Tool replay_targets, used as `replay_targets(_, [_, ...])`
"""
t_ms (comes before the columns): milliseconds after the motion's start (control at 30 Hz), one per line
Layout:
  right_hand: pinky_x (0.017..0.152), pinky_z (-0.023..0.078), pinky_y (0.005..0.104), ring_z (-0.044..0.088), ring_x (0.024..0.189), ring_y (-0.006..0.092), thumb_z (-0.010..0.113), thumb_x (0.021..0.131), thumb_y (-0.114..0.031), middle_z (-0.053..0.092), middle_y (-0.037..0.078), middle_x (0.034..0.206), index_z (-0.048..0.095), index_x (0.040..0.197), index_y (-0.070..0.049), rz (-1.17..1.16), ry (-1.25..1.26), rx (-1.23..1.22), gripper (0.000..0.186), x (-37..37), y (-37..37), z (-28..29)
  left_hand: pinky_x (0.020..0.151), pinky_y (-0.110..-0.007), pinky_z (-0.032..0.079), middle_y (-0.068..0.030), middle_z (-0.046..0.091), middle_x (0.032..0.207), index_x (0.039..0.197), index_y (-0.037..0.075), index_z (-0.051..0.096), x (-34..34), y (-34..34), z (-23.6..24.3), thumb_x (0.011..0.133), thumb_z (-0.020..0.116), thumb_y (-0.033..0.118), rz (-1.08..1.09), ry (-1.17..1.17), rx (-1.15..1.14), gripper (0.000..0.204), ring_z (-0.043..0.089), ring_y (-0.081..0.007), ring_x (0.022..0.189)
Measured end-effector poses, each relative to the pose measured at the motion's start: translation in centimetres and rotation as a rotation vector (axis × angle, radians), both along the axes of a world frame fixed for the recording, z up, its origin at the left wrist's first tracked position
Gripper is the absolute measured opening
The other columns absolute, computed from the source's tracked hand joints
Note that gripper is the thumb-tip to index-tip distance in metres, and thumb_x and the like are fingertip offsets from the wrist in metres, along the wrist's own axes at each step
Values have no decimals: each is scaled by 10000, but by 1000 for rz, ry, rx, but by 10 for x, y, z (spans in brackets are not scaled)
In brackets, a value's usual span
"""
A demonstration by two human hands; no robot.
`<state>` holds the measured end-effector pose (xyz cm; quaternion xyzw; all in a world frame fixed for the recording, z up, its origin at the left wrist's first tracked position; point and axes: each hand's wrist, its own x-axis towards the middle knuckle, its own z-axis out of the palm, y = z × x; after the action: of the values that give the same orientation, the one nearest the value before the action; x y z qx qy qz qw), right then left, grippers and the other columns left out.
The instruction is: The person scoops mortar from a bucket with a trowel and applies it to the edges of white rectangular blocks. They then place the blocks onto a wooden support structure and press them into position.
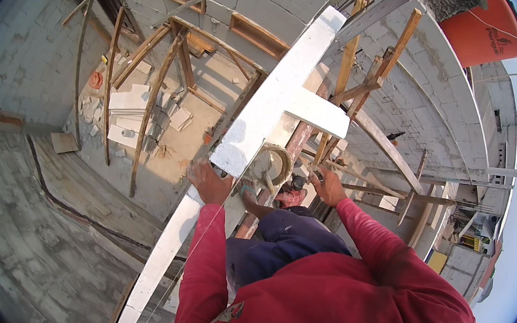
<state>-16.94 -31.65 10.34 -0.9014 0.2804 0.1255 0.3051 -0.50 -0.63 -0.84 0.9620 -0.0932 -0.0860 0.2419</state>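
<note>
Seemingly braced the left hand point(210, 185) on the white wall top point(267, 117), left of the bucket point(285, 160), with fingers bent, curled the right hand point(327, 187) perhaps around something unidentifiable, and apparently needed steady balance next.

Left side, low: pale blocks point(129, 102) piled loose on the floor, slim wooden poles point(152, 106) leaning around them, small orange-red item point(95, 79) nearby. Far wall — two wooden frames point(259, 38) set in. Right: timber scaffolding point(393, 49); orange bucket point(485, 36) up top.
</note>
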Motion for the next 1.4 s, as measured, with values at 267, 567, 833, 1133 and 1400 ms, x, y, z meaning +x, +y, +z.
replay_targets(267, [740, 525, 326, 628, 791, 129, 584, 1075, -190, 662, 62, 877, 626, 1113, 5, -218, -463, -37, 203, 74, -5, 27, 1264, -653, 134, -271, 545, 1486, 1433, -65, 496, -1, 0, -7, 719, 811, 433, 21, -35, 11, 926, 416, -422, 1473])
replay_targets(567, [499, 342, 273, 403, 553, 53, 614, 1077, -306, 448, -55, 623, 498, 717, -95, -58, -684, 535, 433, 222, 76, 117, 1254, -647, 187, -275, 586, 1394, 1324, -77, 536, -2, -3, -11, 633, 798, 301, 59, -159, -40, 830, 445, -442, 1427])
replay_targets(833, [538, 343, 328, 344, 605, 74, 580, 1046, -285, 388, -40, 615, 486, 691, -49, 69, -509, 520, 436, 263, 92, 107, 1254, -647, 195, -264, 603, 1335, 1206, -74, 567, -3, -3, -19, 625, 783, 196, 40, -223, -46, 676, 444, -451, 1426])
replay_targets(1133, [556, 355, 327, 361, 624, 83, 606, 1050, -272, 388, -25, 613, 492, 688, -37, -36, -484, 617, 446, 269, 77, 101, 1245, -618, 214, -193, 591, 1371, 1360, 23, 568, -3, -5, -23, 714, 850, 463, 60, -218, 6, 831, 403, -394, 1458])
replay_targets(1400, [623, 395, 354, 376, 680, 126, 616, 1048, -300, 406, 44, 667, 511, 759, 11, -96, -644, 492, 438, 246, 44, 120, 1262, -604, 171, -192, 405, 1601, 1520, 47, 455, -5, 2, -2, 721, 870, 512, 71, -73, -183, 1014, 315, -399, 1499])
